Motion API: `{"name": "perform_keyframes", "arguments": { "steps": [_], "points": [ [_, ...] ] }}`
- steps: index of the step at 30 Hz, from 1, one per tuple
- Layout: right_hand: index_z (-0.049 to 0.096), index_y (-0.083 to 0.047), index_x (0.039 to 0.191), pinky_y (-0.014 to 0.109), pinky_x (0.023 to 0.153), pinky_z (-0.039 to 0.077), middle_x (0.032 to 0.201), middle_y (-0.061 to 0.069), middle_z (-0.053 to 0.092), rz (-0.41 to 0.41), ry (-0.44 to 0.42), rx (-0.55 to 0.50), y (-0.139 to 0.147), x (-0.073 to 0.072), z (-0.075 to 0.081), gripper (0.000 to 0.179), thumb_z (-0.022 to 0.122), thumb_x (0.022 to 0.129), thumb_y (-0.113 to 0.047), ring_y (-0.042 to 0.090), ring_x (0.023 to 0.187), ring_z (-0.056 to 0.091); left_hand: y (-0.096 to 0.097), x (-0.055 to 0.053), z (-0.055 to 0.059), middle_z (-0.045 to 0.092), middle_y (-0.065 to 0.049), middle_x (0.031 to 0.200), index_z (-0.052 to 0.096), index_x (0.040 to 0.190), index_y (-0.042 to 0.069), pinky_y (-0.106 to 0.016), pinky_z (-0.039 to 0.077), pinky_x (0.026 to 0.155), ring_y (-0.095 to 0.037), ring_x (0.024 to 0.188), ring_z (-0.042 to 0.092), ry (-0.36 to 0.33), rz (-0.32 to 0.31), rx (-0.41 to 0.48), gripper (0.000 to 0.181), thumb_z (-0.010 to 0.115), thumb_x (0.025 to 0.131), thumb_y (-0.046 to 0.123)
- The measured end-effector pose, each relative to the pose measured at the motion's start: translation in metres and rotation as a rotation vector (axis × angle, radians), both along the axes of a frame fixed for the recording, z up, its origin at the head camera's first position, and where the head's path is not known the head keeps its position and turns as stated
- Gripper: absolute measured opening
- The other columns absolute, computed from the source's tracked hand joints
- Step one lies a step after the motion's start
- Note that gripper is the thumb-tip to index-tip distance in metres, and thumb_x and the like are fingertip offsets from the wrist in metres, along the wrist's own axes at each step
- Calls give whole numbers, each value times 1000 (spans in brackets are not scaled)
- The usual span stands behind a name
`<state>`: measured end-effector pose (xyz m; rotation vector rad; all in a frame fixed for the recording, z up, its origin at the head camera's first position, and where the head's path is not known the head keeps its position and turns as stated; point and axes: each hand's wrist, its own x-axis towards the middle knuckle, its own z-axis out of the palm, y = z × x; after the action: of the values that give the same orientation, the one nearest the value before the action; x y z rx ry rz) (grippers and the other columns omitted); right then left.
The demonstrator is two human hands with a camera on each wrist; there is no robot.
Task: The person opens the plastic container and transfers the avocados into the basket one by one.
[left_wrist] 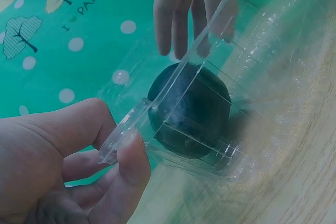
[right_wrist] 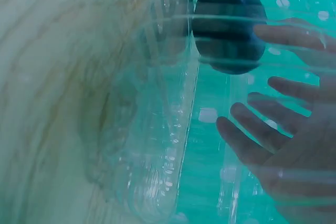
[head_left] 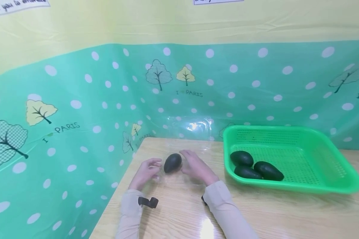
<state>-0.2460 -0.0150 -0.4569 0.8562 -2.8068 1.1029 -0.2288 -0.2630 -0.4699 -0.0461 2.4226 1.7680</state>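
Note:
A dark avocado point(head_left: 173, 163) lies inside a clear plastic clamshell box point(left_wrist: 247, 124) on the wooden table. Its transparent lid point(head_left: 194, 127) stands raised at the back in the head view. My left hand point(head_left: 146, 172) is at the box's left side; in the left wrist view its thumb and forefinger pinch the clear rim. On the other side of the avocado is my right hand point(head_left: 195, 167), its fingers extended and spread in the right wrist view point(right_wrist: 283, 108). Whether that hand touches the avocado or the plastic cannot be told.
A green plastic basket point(head_left: 320, 159) stands to the right, with three dark avocados point(head_left: 268, 171) grouped in its left end. A green and yellow printed sheet point(head_left: 251, 76) hangs behind and to the left of the wooden table point(head_left: 173, 212).

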Motion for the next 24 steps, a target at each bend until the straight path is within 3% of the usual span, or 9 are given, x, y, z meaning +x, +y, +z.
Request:
{"name": "perform_keyframes", "arguments": {
  "steps": [9,17,24],
  "points": [
    [45,-1,145,46,116,38,146,17,48,35,23,-32,-7,-4,-4,71,75,81,-7,32,136,45,0,2,1,59,-26,122,55,136,-2,-32,61,67,-32,94,66,6,2,-4,52,56,83,-5],
    [51,-4,141,46,111,44,136,14,55,46,16,-55,-12,-7,-11,69,79,78,-6,29,126,53,6,-1,1,60,-24,121,55,135,-1,-32,61,67,-31,95,67,5,-2,5,52,57,84,-4],
    [40,-9,150,51,107,45,138,15,51,77,-76,-61,-22,-4,-13,85,83,78,-28,31,124,53,4,2,4,59,-24,120,55,135,-1,-33,61,67,-32,94,66,0,19,-16,48,58,87,-3]
  ]
}}
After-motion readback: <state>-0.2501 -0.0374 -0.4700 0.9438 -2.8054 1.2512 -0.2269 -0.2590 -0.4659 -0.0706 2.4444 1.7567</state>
